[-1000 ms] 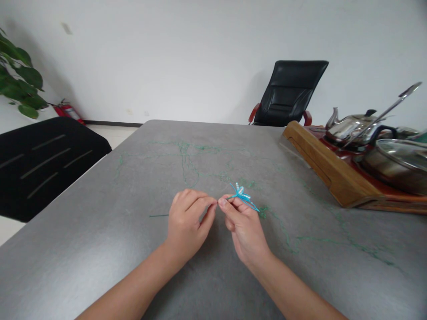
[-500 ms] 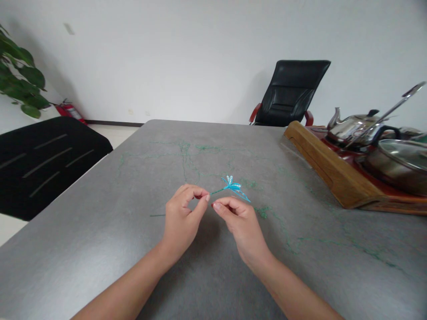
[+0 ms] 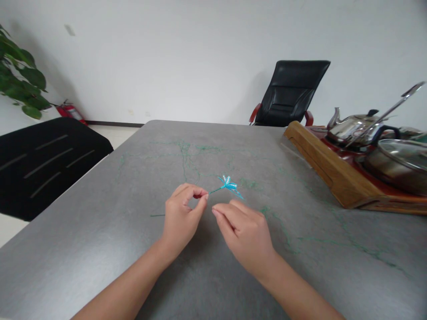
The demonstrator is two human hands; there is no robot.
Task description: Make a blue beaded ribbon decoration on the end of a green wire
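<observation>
At the left edge of my view, I see the green leaves of a plant, and below them a black backrest with pale slits. Just to the right of the leaves, a red fire extinguisher is near the wall. Next comes the grey table, where thin green lines run over the surface; I cannot tell if they are threads or marks. A dark green stick lies there, its right end hidden behind the left hand. With this hand I have thumb and forefinger pinched on the stem of a small blue flower. The flower is above the table, pointing to the right, between and beyond my two hands. My right hand is near the stem but apart from it, with its fingers folded together; whether they keep something thin inside, I cannot tell. Farther behind stands a black leather chair with reddish armrests. At the right, a wooden tray carries a shiny kettle and a metal pot.
</observation>
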